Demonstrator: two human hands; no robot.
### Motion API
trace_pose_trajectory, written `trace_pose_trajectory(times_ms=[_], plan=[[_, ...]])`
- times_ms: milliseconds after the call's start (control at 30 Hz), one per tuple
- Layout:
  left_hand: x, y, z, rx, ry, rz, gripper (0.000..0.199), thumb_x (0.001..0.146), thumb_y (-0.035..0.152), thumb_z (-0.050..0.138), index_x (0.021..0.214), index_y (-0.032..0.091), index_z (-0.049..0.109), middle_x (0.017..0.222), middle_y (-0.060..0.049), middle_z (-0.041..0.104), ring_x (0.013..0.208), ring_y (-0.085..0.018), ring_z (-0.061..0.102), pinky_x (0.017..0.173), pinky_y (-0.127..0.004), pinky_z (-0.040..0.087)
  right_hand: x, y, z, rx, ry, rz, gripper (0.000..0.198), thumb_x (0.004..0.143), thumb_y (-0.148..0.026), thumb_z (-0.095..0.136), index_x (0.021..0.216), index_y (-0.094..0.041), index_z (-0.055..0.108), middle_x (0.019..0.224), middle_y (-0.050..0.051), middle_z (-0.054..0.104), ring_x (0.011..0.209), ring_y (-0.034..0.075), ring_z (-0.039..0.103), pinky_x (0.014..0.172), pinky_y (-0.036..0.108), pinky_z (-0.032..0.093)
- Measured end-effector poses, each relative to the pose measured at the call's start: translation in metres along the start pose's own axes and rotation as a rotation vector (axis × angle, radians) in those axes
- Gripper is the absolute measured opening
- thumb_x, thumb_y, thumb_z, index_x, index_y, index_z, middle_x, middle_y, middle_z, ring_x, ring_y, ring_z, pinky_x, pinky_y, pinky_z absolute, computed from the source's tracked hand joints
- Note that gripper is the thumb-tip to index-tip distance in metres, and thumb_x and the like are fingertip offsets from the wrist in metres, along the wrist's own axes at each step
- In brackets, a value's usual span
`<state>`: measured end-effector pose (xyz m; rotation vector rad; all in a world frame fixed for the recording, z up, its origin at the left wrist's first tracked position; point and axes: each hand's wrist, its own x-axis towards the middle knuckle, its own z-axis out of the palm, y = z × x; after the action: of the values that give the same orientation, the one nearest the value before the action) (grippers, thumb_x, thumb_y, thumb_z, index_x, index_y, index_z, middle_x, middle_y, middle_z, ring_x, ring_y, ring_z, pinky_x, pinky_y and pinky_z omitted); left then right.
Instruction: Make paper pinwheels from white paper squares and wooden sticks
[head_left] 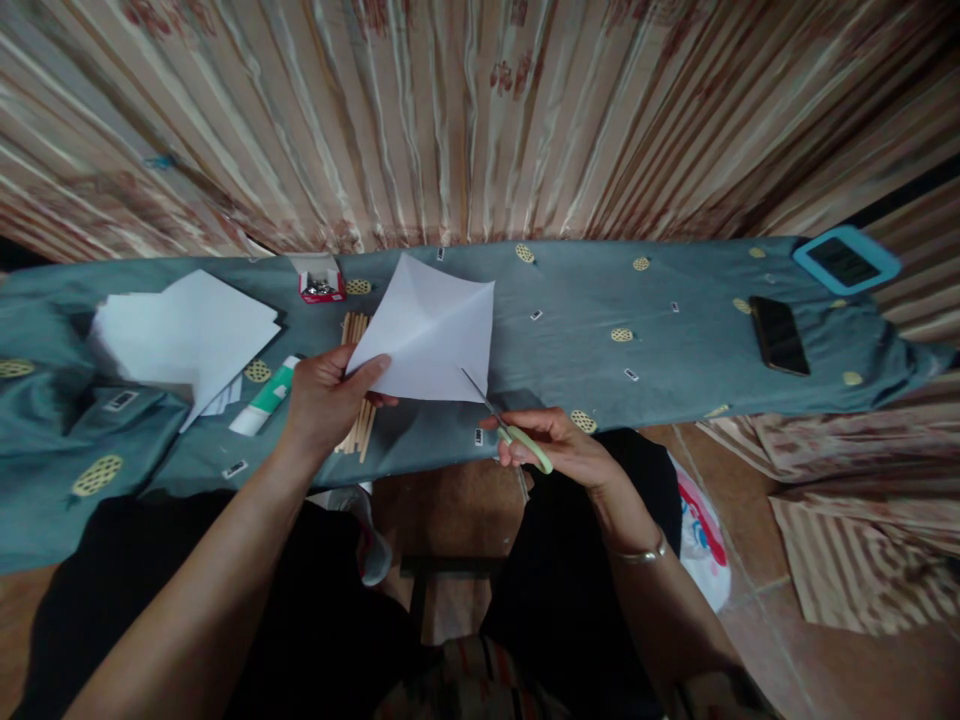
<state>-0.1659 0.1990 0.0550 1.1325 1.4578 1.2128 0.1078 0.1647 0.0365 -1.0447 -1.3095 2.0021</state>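
While the fingers of my left hand [326, 395] pinch the square white paper sheet [427, 330] above the blue-grey, cloth-covered tabletop [570, 350], my right hand [562, 445] grips green-handled metal scissors [531, 443] at the sheet's near right corner.

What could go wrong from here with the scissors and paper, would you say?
The scissors in the right hand have a blade over the creased paper, so a cut might stray. The left hand grips the paper by one side only, so its far side could flex. The wooden sticks show right beside that hand and might get nudged.
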Motion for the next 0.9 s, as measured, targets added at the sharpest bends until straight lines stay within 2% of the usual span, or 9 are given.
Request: trace_pose_trajectory(times_ms=[367,633,767,900], plan=[[-0.0015,0.0027,-0.0002,0.026,0.005,-0.002,0.007,0.073,0.021,0.07,0.077,0.016,0.069,0.059,0.003,0.068,0.043,-0.011,0.061,0.039,-0.021,0.051,0.001,0.0025,0.0007,0.052,0.024,0.022,0.044,0.07,-0.032,0.083,0.109,-0.015,0.072,0.069,-0.003,0.065,0.062,0.006,0.06,0.059,0.018,0.051],[-0.0002,-0.0009,-0.0011,0.023,0.006,0.005,0.012,0.071,0.025,0.071,0.078,0.016,0.07,0.06,0.002,0.069,0.045,-0.011,0.061,0.039,-0.021,0.051,0.002,0.0062,0.0007,0.017,0.034,0.047,0.044,0.072,-0.035,0.081,0.11,-0.015,0.072,0.065,-0.003,0.065,0.057,0.006,0.058,0.055,0.019,0.05],[-0.0008,-0.0034,-0.0004,0.024,-0.005,0.008,0.015,0.07,0.029,0.073,0.079,0.017,0.071,0.062,0.0,0.07,0.045,-0.013,0.062,0.038,-0.023,0.051,0.0027,0.0068,0.0006,0.03,0.023,0.028,0.043,0.072,-0.031,0.082,0.11,-0.016,0.072,0.069,-0.003,0.067,0.062,0.007,0.061,0.061,0.02,0.053],[-0.0045,-0.0037,0.002,0.022,-0.051,-0.012,0.022,0.07,0.036,0.075,0.083,0.019,0.073,0.068,-0.001,0.072,0.048,-0.015,0.064,0.041,-0.024,0.054,0.0033,0.0034,0.0018,0.021,0.017,0.008,0.042,0.071,-0.028,0.082,0.109,-0.014,0.072,0.071,-0.001,0.068,0.064,0.008,0.062,0.059,0.02,0.052]])
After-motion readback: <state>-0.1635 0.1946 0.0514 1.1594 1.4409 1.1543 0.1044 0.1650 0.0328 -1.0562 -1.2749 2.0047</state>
